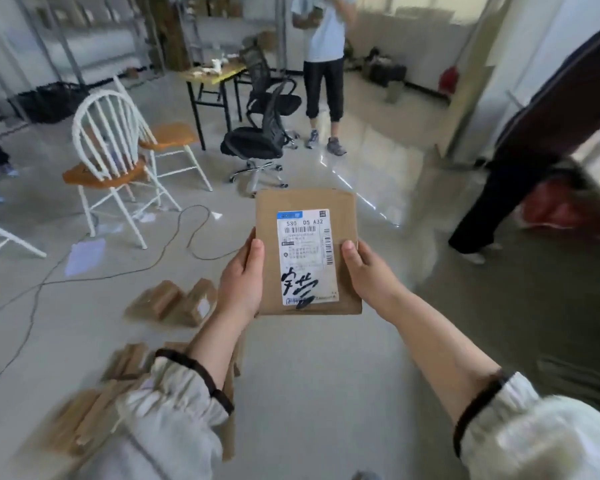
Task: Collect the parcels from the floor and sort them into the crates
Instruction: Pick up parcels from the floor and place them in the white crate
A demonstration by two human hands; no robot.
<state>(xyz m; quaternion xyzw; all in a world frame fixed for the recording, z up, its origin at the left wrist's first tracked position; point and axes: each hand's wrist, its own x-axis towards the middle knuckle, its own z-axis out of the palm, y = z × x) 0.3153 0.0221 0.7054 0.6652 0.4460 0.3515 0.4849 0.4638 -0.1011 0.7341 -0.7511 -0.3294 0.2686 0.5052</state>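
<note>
Above grey floor, both hands hold parcel

A matt brown cardboard parcel carried a smooth white paper label. The grey floor looked polished and slightly glossy. Chairs had white painted frames and glossy wooden seats.

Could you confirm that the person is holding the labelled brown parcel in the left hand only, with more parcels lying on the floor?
Not quite: both hands hold the parcel, the left hand on one edge and the right hand on the other, as the head view shows. More parcels do lie on the floor.
</note>
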